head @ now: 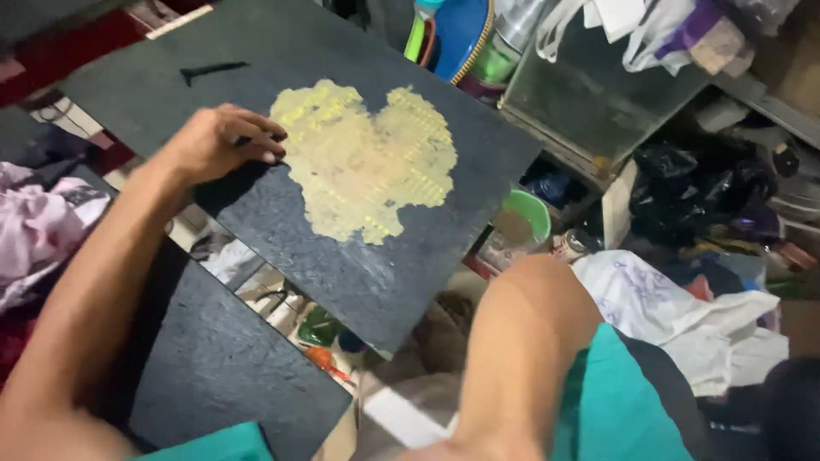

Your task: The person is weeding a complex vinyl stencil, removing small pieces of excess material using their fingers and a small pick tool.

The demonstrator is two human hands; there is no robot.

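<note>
Dark sheet (pixel 342 256), tilted, bearing a yellow patch (pixel 367 162); pressed at the patch's left edge by the left hand (pixel 218 141), fingers curled, nothing gripped. Right hand hidden beneath; state cannot be told.

Two dark boards (pixel 342 273); one green bowl (pixel 531 213)

The left hand (pixel 218 141) rests on the dark, rough, flat board (pixel 342 265), its fingers (pixel 265 145) touching the left edge of the yellowish crusted patch (pixel 367 162) on the board's middle. A second dark flat board (pixel 222 367) lies below, nearer the person. A green round plastic bowl (pixel 530 213) sits just right of the upper board, and a white crumpled plastic bag (pixel 683 316) lies farther right.
</note>
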